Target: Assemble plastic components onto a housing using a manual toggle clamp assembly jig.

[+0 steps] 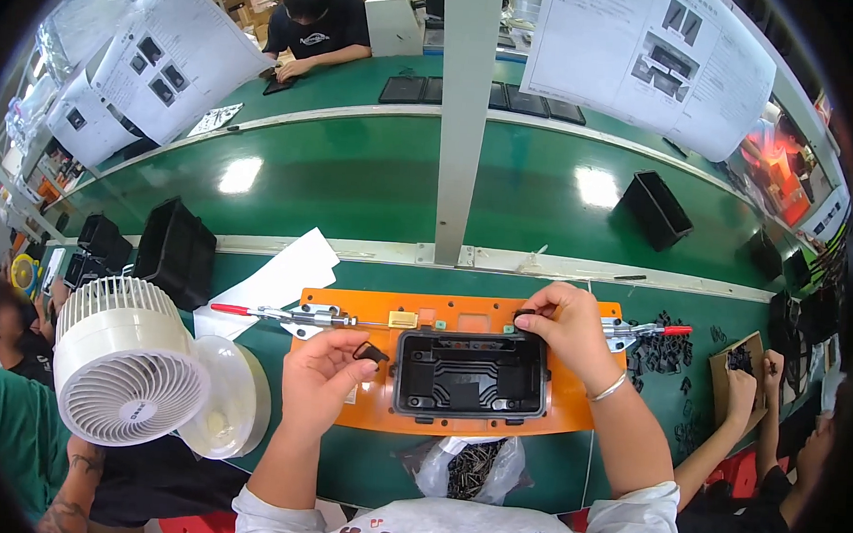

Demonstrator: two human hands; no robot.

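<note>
In front of me an open black plastic box (pixel 469 415) lies in an orange fixture board (pixel 366 416), its ribbed inside facing up. My left hand (pixel 319 375) is just left of the box. Thumb and fingers pinch a small black plastic clip (pixel 372 353). At the box's far right corner is my right hand (pixel 572 334), its thumb and forefinger closed on a small dark piece (pixel 524 315) that is mostly hidden. Toggle clamps with red handles stand on both sides, a left clamp (pixel 270 313) and a right clamp (pixel 647 330).
A white fan (pixel 131 377) stands at the left, beside white paper (pixel 276 283) and a black bin (pixel 178 253). Small black parts (pixel 661 358) are scattered at the right. A plastic bag (pixel 430 471) of small metal pieces lies nearest me. Co-workers sit left, right and across.
</note>
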